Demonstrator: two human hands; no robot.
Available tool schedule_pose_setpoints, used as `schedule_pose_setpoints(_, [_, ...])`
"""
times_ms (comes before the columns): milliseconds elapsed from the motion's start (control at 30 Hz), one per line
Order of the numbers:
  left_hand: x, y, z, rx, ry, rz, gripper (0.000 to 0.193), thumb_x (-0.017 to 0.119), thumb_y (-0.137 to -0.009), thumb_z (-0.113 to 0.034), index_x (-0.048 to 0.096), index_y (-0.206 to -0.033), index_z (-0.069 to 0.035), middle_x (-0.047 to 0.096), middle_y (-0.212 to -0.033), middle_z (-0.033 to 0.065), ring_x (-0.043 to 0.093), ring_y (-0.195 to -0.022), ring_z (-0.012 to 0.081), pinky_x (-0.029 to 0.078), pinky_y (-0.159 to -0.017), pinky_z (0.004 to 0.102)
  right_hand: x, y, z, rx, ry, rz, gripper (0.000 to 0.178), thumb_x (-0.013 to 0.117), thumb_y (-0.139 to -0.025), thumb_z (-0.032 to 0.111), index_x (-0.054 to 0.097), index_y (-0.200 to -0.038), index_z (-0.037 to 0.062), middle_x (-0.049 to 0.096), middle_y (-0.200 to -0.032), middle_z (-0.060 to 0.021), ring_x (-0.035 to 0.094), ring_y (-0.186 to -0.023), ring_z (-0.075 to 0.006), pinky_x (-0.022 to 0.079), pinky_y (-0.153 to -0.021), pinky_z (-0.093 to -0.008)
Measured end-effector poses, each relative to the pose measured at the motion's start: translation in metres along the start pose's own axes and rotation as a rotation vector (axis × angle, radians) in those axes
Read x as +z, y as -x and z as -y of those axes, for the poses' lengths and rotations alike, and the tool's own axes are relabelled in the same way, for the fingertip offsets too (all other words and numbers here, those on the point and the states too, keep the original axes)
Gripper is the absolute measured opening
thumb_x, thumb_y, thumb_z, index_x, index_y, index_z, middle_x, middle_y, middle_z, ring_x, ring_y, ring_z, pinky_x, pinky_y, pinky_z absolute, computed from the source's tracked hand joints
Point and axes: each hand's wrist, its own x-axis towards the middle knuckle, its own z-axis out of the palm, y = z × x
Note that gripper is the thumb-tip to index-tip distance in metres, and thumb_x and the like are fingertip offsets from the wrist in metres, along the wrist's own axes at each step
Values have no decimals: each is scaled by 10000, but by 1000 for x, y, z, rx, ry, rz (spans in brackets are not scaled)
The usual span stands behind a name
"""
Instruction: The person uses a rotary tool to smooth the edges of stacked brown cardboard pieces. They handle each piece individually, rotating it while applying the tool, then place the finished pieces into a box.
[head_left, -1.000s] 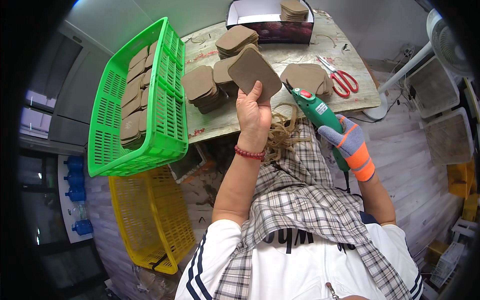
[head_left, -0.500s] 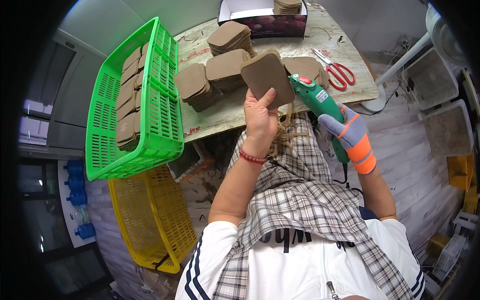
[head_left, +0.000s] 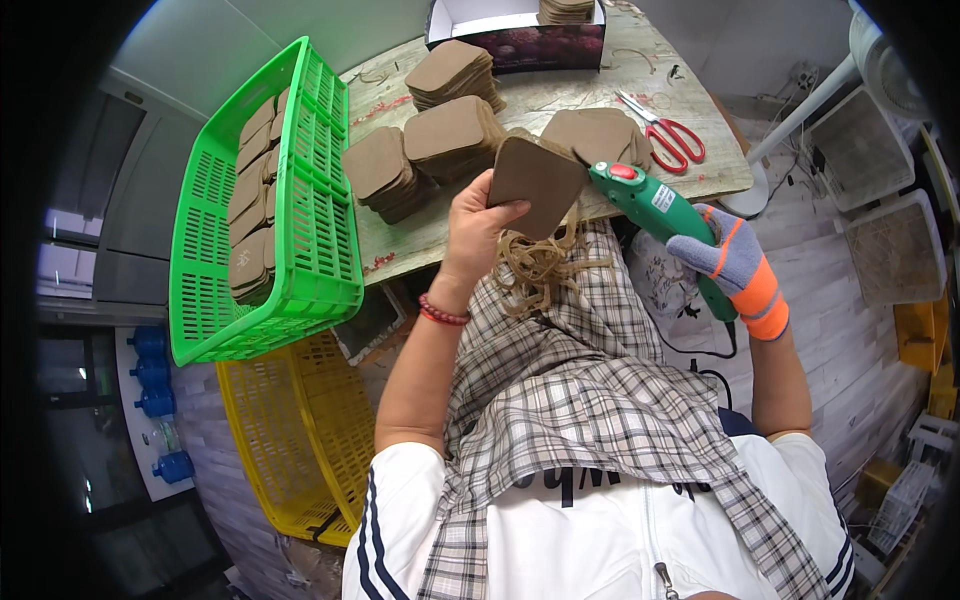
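My bare left hand (head_left: 472,228) pinches a brown rounded-corner pad (head_left: 538,188) by its left edge, thumb on top. It is held tilted over the near edge of the table. Wearing a grey and orange glove, my right hand (head_left: 738,262) is closed round a green corded electric cutter (head_left: 652,204) with a red button. The cutter's head is at the pad's right edge; I cannot tell whether they touch. Curled tan strips (head_left: 535,268) lie on my checked apron below the pad.
Several stacks of brown pads (head_left: 455,130) stand on the worn table (head_left: 390,105). Red-handled scissors (head_left: 675,142) lie to the right. A dark box (head_left: 540,48) is at the back. A green crate (head_left: 318,240) with pads stands left, above a yellow crate (head_left: 290,430).
My left hand has moved left and down, turning and lowering the pad. The cutter and my right hand have shifted slightly right. More of the tan strips now shows on the apron.
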Motion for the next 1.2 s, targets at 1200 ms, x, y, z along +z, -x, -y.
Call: schedule_pose_setpoints(1200, [-6,9,-28,-138,-372,0,284,721,-686,68,588,-922,-16,640,-832,32,600,-761,85,492,-700,220,20,0,-8,16,112,158,457,775,-733,276,598,-1049,-3,620,-763,-14,544,-636,-45,448,-560,-204])
